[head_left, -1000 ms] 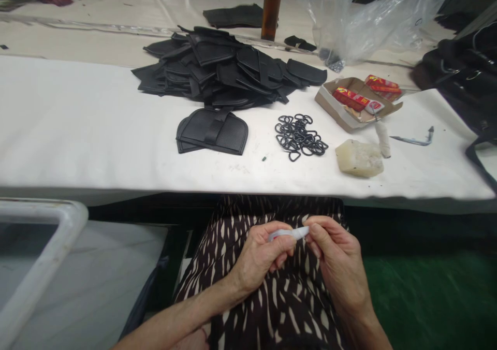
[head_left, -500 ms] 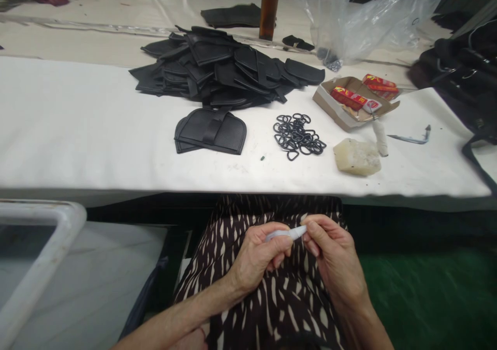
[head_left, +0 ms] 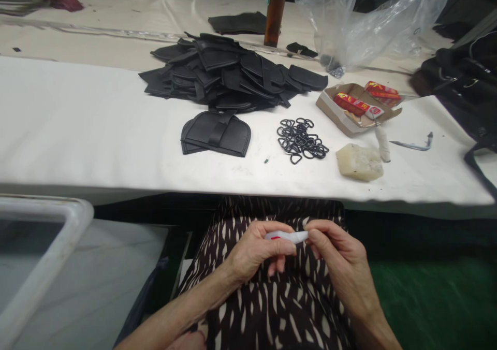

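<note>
Both hands are low over my lap, below the table's front edge. My left hand (head_left: 256, 251) grips a small white tube (head_left: 285, 235) with a red mark, held level. My right hand (head_left: 337, 259) pinches the tube's right end with thumb and fingertips. On the white table (head_left: 77, 127) above lie a stack of black leather flaps (head_left: 216, 133), a big heap of black leather pieces (head_left: 229, 70) and a pile of black D-rings (head_left: 301, 140).
A pale wax block (head_left: 359, 161), a white stick (head_left: 383, 143) and a metal tool (head_left: 413, 144) lie right of the rings. A cardboard box with red tubes (head_left: 357, 106), a clear plastic bag (head_left: 361, 18), a brown bottle (head_left: 274, 11) and black bags (head_left: 462, 81) stand further back. A white bin rim (head_left: 50, 257) is low left.
The hands stay together on the tube; it has turned slightly, so a red mark now shows. The view has shifted a little.
</note>
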A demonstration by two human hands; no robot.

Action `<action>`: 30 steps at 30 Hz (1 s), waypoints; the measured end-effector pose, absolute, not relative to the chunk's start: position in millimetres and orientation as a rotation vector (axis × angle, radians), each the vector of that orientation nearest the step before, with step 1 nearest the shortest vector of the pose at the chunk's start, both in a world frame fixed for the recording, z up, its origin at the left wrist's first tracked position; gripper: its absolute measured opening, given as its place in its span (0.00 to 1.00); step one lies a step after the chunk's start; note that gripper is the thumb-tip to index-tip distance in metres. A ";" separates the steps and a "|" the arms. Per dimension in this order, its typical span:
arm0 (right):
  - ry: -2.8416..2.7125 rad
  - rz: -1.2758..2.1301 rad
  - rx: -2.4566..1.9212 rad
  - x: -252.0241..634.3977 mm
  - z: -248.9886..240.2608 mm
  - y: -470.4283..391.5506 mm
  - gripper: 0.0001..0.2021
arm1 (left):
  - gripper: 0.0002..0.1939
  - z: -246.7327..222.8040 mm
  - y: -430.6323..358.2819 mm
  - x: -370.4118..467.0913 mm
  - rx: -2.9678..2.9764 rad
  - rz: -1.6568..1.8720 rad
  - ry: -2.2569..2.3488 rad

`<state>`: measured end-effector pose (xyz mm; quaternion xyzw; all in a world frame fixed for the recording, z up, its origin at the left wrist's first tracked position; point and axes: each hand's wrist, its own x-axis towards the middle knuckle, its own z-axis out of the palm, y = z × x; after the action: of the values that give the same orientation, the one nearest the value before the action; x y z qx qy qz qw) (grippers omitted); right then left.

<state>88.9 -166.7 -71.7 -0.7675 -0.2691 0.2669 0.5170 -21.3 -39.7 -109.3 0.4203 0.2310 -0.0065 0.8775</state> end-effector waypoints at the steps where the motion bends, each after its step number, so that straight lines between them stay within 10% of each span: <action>1: -0.679 0.651 -1.848 90.6 -70.0 -167.4 0.07 | 0.15 -108.3 -38.5 -21.8 0.907 -0.010 0.497; 30: -1.932 1.216 -2.104 126.8 -38.2 -146.9 0.11 | 0.07 -110.3 -45.2 -28.7 1.866 0.536 0.225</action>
<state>126.8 -146.9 -38.2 -0.6776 -0.6222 0.3916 0.0188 -28.7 -45.2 -110.3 0.7914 0.0954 0.2274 0.5594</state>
